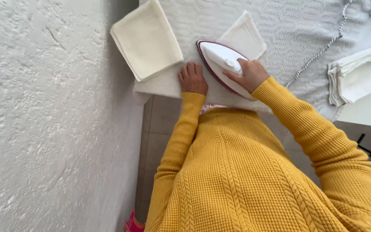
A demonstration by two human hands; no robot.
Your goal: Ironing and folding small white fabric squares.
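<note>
My right hand [249, 74] grips the handle of a white iron [217, 58] with a dark red rim, which rests flat on a cream cloth [245, 36]. Beside it, my left hand [193, 78] lies flat, fingers together, pressing the near part of that cloth against the padded white ironing surface [288, 25]. A stack of folded cream cloths [146, 39] sits at the surface's left end, just left of my left hand. Both arms wear yellow knitted sleeves.
A rough white wall [44, 116] stands close on the left. The iron's braided cord [323, 49] trails across the surface to the upper right. Folded white cloths [357, 75] lie at the right on a white top. Grey floor tiles [157, 137] show below.
</note>
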